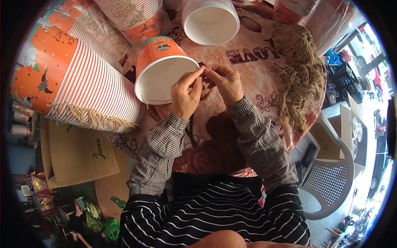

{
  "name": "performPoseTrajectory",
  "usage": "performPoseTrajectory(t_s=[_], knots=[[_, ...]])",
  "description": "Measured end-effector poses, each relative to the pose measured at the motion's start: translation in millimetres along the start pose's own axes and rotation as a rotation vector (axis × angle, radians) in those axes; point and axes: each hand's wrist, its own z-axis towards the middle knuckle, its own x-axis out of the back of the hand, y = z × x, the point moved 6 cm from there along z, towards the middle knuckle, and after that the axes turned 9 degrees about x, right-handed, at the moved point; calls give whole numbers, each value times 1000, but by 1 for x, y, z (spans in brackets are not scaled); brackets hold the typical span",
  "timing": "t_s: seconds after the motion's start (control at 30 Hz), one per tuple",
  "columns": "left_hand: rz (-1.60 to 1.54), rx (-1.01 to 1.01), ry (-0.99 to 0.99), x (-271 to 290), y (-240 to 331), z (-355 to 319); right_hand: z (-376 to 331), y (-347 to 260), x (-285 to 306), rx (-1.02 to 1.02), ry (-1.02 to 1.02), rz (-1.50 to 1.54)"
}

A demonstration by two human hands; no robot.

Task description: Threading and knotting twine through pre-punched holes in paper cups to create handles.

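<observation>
An orange paper bucket [160, 48] with a white inside lies tilted on the table, its mouth toward me. At its right rim my left hand [187, 93] and my right hand [226, 80] meet, both pinched closed, fingertip to fingertip. A thin tan string [156, 102] hangs along the bucket's lower rim and runs toward my left hand. What sits between the fingertips is mostly hidden; it looks like the string's end. Right of my hands lies a heap of tan strings [300, 78].
A long stack of nested orange buckets [91, 76] lies at left, with strings draped on it. Wrapped bucket stacks [213, 25] line the far side. A patterned cloth [256, 70] covers the round table. Beside it stand a cardboard box [80, 155] and a grey plastic chair [331, 182].
</observation>
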Motion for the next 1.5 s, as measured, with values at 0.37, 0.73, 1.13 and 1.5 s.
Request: performPoseTrajectory(t_s=[0.37, 0.73, 1.13, 1.5], knots=[[68, -64, 108, 13, 6, 5, 0, 0, -7, 17, -137, -114], [137, -59, 122, 17, 5, 3, 0, 3, -9, -18, -144, -22], [-815, 596, -56, 3, -36, -1, -2, 13, -6, -238, -125, 87], [-818, 657, -155, 3, -30, -4, -6, 13, -8, -353, -197, 53]])
